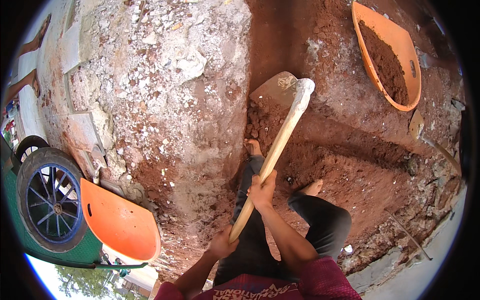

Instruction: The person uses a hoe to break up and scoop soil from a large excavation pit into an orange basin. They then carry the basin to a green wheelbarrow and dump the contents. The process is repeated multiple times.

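Both my hands are closed round the pale wooden handle of a hoe, which slants up and away from me. Lowest on the handle, near its butt end, is my left hand. Further up, my right hand wraps the shaft. The hoe's broad metal blade, smeared with soil, is down in the trench beside loose red soil. Whether its edge is sunk in the soil, I cannot tell. My bare feet stand on the soil either side of the handle.
A pale rubble bank borders the trench on the left. An orange pan with soil lies far right, near a metal-bladed tool. At left are another orange pan, a spoked wheel and a person's feet. A thin rod lies right.
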Demonstrator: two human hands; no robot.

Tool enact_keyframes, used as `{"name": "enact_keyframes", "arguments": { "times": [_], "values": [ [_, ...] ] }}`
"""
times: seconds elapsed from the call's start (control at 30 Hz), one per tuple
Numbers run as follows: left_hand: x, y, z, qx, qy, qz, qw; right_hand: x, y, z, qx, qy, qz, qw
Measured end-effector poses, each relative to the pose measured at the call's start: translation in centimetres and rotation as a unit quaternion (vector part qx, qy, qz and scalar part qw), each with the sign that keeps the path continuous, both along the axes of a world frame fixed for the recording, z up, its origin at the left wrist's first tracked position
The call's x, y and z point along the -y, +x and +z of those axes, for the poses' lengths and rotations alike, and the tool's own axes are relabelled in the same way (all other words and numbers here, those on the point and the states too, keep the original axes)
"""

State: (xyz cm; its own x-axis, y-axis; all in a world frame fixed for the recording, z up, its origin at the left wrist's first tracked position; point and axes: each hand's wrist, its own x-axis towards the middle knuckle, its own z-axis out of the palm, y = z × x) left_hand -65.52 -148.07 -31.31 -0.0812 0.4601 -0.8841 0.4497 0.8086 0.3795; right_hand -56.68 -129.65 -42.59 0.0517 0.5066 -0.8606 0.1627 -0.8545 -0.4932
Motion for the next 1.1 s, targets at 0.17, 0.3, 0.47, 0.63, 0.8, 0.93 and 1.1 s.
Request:
{"name": "enact_keyframes", "arguments": {
  "times": [0.17, 0.3, 0.47, 0.63, 0.8, 0.93, 1.1],
  "values": [
    [2.1, 2.2, -1.8, 0.036, 0.005, 0.066, 0.997, -0.1, 0.8, -0.2, 0.043, 0.028, 0.055, 0.997],
    [3.1, 2.1, -1.6, 0.041, 0.005, 0.067, 0.997, 0.8, 0.3, 0.2, 0.044, 0.047, 0.054, 0.996],
    [2.3, 1.2, -0.5, 0.065, 0.045, 0.101, 0.992, 0.9, -1.0, 0.4, 0.057, 0.123, 0.112, 0.984],
    [-4.9, 6.0, -4.4, 0.111, 0.117, 0.235, 0.959, -7.3, -0.4, -1.5, 0.113, 0.137, 0.197, 0.964],
    [-14.4, 11.2, -10.2, 0.206, 0.119, 0.384, 0.892, -17.6, 0.0, -6.8, 0.189, 0.126, 0.355, 0.907],
    [-14.0, 12.2, -9.3, 0.189, 0.077, 0.391, 0.897, -17.0, -0.5, -6.8, 0.176, 0.025, 0.417, 0.892],
    [-8.3, 12.2, -8.3, 0.187, 0.064, 0.417, 0.887, -10.9, 1.3, -8.8, 0.158, -0.002, 0.421, 0.893]
  ]
}}
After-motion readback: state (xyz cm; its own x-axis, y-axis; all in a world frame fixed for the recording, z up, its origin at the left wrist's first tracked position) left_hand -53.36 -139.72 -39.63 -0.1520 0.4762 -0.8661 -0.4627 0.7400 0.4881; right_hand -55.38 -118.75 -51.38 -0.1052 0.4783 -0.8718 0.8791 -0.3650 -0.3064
